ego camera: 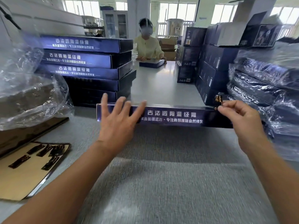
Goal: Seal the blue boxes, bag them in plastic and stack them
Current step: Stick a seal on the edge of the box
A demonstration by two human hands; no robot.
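A long flat blue box (174,117) with white lettering lies across the grey table in front of me, its front side facing me. My left hand (118,120) has its fingers spread and straight, resting against the box's left part. My right hand (239,120) pinches a small black and gold sticker (218,101) at the box's top right corner. Unbagged blue boxes (85,62) are stacked at the left. Boxes bagged in plastic (265,88) are piled at the right.
A sheet of black stickers (32,160) lies at the near left, beside loose plastic bags (27,88). More dark boxes (210,62) stand stacked at the back right. A person (148,46) works on another box at the table's far end.
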